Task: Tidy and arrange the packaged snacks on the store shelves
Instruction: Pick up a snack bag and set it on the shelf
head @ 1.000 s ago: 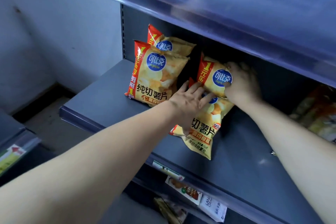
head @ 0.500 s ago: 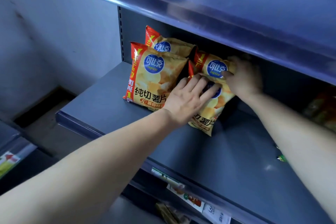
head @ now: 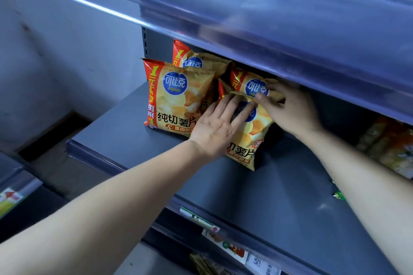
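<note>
Now front chip bag (head: pixel 257 128) farther back

Dim bluish light, overhead glare, blurred edges

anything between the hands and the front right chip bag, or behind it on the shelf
Nothing between: the left hand lies flat on the front right bag. Directly behind it stands a rear bag, touched by the right hand near its top; it likely limits how far back the front one goes.
</note>
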Tool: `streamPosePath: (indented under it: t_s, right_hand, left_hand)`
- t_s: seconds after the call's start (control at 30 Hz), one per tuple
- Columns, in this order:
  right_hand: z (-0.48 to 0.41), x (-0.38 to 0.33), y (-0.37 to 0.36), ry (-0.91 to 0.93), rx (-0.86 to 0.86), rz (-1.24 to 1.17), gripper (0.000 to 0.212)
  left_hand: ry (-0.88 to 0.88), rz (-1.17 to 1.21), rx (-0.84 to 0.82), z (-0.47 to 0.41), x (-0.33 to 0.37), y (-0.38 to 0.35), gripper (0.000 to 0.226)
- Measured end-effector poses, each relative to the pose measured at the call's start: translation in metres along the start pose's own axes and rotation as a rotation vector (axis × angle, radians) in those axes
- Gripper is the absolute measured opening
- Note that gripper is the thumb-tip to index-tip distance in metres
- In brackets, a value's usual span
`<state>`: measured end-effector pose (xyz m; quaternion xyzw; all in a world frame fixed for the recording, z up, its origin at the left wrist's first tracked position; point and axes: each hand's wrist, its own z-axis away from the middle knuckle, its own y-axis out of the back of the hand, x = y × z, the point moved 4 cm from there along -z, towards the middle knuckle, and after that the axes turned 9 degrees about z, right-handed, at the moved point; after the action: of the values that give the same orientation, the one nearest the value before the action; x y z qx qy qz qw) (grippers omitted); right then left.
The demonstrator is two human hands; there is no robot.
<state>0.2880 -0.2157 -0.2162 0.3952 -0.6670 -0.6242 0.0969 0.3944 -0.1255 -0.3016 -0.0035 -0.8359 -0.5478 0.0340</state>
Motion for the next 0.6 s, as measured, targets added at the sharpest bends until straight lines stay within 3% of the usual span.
streamPosePath:
  t_s: [0.1, 0.17, 0.27, 0.4, 0.6]
  right_hand:
    - [0.013, 0.001, 0.001, 0.017, -0.091, 0.01, 0.048]
    - [0.02, 0.003, -0.001, 0.004, -0.186, 0.017, 0.053]
    - [0.02, 0.003, -0.004, 0.012, -0.186, 0.114, 0.064]
    - [0.015, 0.006, -0.011, -0.021, -0.135, 0.265, 0.067]
    - [0.014, 0.015, -0.012, -0.09, -0.059, 0.293, 0.066]
  left_hand:
    - [-0.004, -0.041, 0.091, 0.007, -0.015, 0.016, 0.135]
    - [0.046, -0.072, 0.167, 0.014, -0.031, 0.026, 0.126]
    - [0.283, -0.047, 0.244, 0.018, -0.057, 0.037, 0.111]
    - [0.631, 0.11, 0.09, 0.018, -0.079, 0.031, 0.11]
    - [0.506, 0.249, 0.093, 0.011, -0.082, 0.024, 0.082]
